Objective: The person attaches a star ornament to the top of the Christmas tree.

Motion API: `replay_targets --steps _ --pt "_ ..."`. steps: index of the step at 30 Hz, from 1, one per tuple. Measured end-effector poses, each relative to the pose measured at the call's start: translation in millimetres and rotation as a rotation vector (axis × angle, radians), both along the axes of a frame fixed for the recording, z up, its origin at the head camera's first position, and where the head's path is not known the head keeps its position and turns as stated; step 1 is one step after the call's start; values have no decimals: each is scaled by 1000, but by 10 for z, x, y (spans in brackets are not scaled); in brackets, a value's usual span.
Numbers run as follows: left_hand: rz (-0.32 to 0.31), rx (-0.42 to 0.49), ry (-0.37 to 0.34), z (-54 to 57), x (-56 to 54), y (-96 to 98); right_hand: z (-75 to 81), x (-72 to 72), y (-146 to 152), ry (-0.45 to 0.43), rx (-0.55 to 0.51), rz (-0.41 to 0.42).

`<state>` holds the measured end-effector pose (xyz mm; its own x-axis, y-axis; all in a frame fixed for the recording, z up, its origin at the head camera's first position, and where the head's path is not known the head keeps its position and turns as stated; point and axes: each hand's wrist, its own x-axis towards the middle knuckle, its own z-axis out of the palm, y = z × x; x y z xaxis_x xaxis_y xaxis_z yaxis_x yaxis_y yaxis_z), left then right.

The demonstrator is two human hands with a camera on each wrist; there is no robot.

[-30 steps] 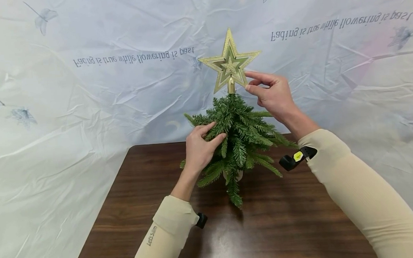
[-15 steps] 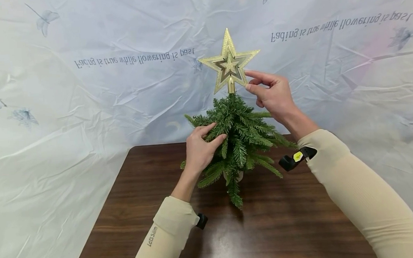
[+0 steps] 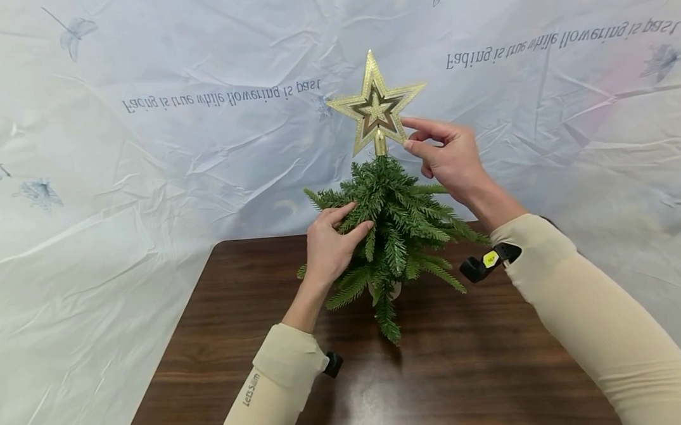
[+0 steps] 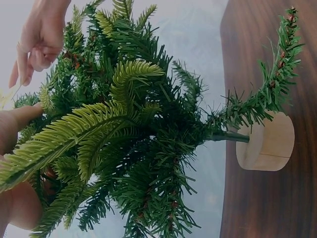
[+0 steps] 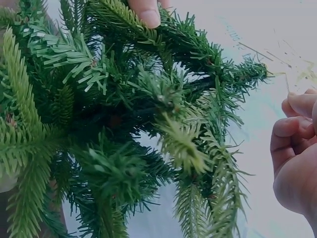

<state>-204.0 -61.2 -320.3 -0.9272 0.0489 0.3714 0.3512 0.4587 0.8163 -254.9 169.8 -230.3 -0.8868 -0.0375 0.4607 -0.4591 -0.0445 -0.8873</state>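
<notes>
A small artificial Christmas tree (image 3: 396, 248) stands on the table, with a gold star tree topper (image 3: 376, 111) at its tip. My right hand (image 3: 454, 153) pinches the star's lower right point between thumb and fingers. The star leans slightly left, its gold socket (image 3: 380, 143) at the top of the tree. On the tree's left side, my left hand (image 3: 329, 244) grips the upper branches, thumb and fingers reaching in among the needles. What lies between those fingers is hidden by greenery. In the right wrist view the star is washed out by brightness.
The tree's round wooden base (image 4: 267, 144) rests on a dark brown wooden table (image 3: 237, 318). Behind and beside the table hangs a wrinkled pale sheet (image 3: 212, 148) with printed lettering. Lower branches spread out over the tabletop.
The star has tilted a little to the left, its top point shifting left and slightly down with the right fingers. The left hand and the tree stay in place.
</notes>
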Motion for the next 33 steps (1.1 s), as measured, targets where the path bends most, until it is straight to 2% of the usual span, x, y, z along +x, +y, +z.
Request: replay_targets --steps 5,19,29,33 --pt "-1 3 -1 3 6 -4 -26 -6 0 16 39 -6" --pt "-12 0 1 15 20 1 -101 13 49 0 36 -27" --pt "-4 1 -3 18 14 -9 -112 21 33 55 84 -19" --pt "-1 1 -3 22 15 -10 -120 24 18 81 141 -60"
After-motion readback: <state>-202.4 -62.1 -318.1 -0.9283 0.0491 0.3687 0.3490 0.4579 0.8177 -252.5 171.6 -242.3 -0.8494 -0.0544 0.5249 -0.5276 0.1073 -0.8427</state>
